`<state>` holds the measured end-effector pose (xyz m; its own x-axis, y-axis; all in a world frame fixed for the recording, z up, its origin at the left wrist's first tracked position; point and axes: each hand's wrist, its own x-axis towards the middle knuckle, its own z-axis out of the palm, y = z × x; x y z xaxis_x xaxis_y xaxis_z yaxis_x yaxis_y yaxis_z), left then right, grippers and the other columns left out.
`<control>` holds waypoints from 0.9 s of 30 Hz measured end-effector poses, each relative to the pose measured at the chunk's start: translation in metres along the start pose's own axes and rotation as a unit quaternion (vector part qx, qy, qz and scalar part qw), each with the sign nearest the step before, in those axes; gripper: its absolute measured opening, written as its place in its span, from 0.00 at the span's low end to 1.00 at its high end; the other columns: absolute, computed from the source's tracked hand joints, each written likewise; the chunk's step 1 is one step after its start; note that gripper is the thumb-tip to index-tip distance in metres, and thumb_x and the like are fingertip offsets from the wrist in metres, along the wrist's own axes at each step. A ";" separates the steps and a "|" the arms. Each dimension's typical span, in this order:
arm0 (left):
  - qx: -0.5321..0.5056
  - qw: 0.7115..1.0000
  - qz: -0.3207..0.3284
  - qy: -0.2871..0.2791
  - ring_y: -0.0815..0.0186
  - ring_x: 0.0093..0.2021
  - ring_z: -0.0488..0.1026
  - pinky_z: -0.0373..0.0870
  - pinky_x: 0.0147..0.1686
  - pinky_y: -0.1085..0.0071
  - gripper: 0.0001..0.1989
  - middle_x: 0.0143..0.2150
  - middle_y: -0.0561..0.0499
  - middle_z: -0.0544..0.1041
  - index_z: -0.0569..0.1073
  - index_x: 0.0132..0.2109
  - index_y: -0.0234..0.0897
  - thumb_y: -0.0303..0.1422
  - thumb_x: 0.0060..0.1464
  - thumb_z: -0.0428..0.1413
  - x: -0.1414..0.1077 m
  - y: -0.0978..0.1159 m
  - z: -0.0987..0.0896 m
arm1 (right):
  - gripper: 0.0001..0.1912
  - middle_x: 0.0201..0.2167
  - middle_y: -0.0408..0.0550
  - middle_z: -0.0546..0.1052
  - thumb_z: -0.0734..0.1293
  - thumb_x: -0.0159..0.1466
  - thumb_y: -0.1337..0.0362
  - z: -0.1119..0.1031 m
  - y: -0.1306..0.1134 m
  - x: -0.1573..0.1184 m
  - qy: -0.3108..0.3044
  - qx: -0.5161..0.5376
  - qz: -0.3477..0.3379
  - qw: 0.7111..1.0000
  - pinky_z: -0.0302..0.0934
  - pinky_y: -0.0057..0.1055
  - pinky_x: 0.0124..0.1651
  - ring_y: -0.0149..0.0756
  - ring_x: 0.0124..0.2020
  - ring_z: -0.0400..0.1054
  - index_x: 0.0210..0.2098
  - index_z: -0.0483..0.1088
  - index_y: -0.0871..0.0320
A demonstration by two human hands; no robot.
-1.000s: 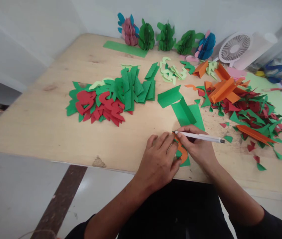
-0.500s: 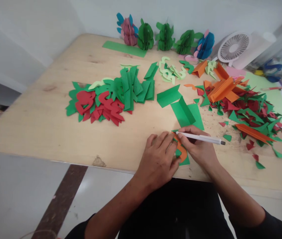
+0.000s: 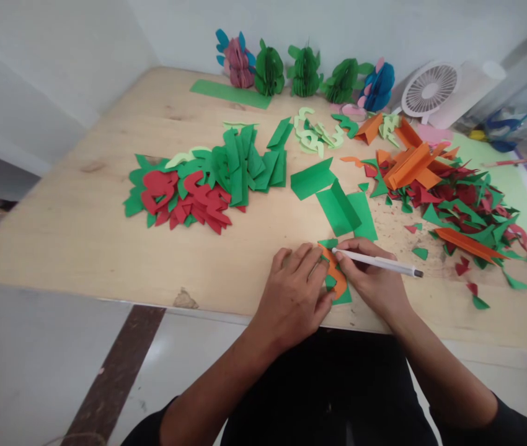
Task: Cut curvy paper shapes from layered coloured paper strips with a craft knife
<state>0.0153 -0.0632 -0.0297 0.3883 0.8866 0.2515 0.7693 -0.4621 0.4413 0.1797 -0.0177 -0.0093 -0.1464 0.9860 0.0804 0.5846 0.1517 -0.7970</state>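
Observation:
A curvy orange paper cut-out (image 3: 339, 285) lies on a small green paper piece (image 3: 345, 298) near the front edge of the table. My left hand (image 3: 289, 300) rests over both from the left, its fingers stretched out and pressing them down. Between the fingertips of my right hand (image 3: 377, 282) is a white pen (image 3: 379, 262). Its writing tip touches down by the upper right edge of the orange cut-out. The left fingers cover part of the cut-out. Just beyond the hands lie folded green paper pieces (image 3: 338, 207).
Red cut-outs (image 3: 205, 201) and green cut-outs (image 3: 245, 158) are piled to the left. Red and green scraps (image 3: 468, 207) with folded orange paper (image 3: 412, 166) heap up on the right. Along the wall stand several paper honeycomb figures (image 3: 304, 71) and a white fan (image 3: 431, 90).
The pen tip has shifted slightly along the orange cut-out's edge, and more green paper shows at its top. The left hand stays pressed down. The whole view has moved a little.

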 end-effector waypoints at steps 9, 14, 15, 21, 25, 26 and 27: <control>0.016 1.000 0.007 -0.006 0.50 0.63 0.62 0.60 0.58 0.51 0.17 0.61 0.40 0.69 0.71 0.54 0.35 0.38 0.63 0.50 0.000 0.000 -0.001 | 0.09 0.26 0.44 0.78 0.67 0.61 0.57 -0.003 -0.002 -0.008 0.009 0.001 0.013 1.000 0.63 0.25 0.26 0.30 0.23 0.69 0.31 0.74 0.56; 0.027 0.999 0.010 -0.021 0.50 0.62 0.63 0.61 0.57 0.51 0.16 0.60 0.40 0.69 0.72 0.52 0.36 0.38 0.63 0.50 0.001 0.001 -0.004 | 0.09 0.27 0.45 0.79 0.66 0.61 0.58 -0.004 -0.002 -0.011 0.015 0.002 0.011 1.000 0.63 0.25 0.26 0.30 0.24 0.70 0.31 0.74 0.56; 0.028 0.999 0.010 -0.022 0.50 0.62 0.62 0.60 0.57 0.51 0.16 0.61 0.40 0.69 0.72 0.52 0.36 0.38 0.63 0.50 0.002 0.002 -0.004 | 0.09 0.27 0.45 0.79 0.66 0.61 0.58 -0.004 -0.002 -0.012 0.017 0.001 0.012 1.000 0.63 0.25 0.26 0.30 0.23 0.69 0.31 0.74 0.56; 0.032 0.999 0.012 -0.016 0.51 0.63 0.62 0.59 0.57 0.52 0.15 0.61 0.40 0.68 0.72 0.52 0.36 0.38 0.63 0.50 0.000 0.001 -0.002 | 0.09 0.28 0.45 0.79 0.66 0.62 0.58 -0.005 -0.001 -0.017 0.020 -0.009 0.012 1.000 0.63 0.25 0.26 0.30 0.24 0.69 0.31 0.74 0.56; 0.030 0.999 0.014 -0.013 0.50 0.63 0.62 0.59 0.56 0.52 0.15 0.61 0.40 0.69 0.72 0.52 0.37 0.37 0.62 0.50 0.000 0.001 -0.002 | 0.08 0.27 0.44 0.79 0.66 0.62 0.59 -0.006 -0.002 -0.019 0.025 -0.012 0.005 1.000 0.63 0.25 0.26 0.30 0.24 0.69 0.31 0.73 0.56; 0.030 0.999 0.014 -0.012 0.50 0.63 0.62 0.59 0.56 0.52 0.15 0.61 0.40 0.69 0.72 0.51 0.37 0.37 0.62 0.50 0.000 0.001 -0.002 | 0.08 0.27 0.44 0.79 0.66 0.61 0.59 -0.006 -0.002 -0.020 0.027 -0.015 0.005 0.999 0.63 0.25 0.26 0.29 0.24 0.69 0.31 0.73 0.56; 0.030 0.999 0.015 -0.012 0.50 0.63 0.62 0.59 0.56 0.52 0.14 0.61 0.40 0.69 0.72 0.51 0.37 0.37 0.62 0.51 0.000 0.001 -0.002 | 0.08 0.28 0.44 0.79 0.66 0.61 0.59 -0.007 -0.002 -0.021 0.029 -0.018 0.005 0.999 0.63 0.24 0.26 0.29 0.23 0.69 0.31 0.73 0.56</control>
<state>0.0150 -0.0636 -0.0271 0.4224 0.8734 0.2424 0.7864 -0.4861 0.3811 0.1869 -0.0378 -0.0056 -0.0946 0.9897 0.1078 0.6143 0.1432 -0.7760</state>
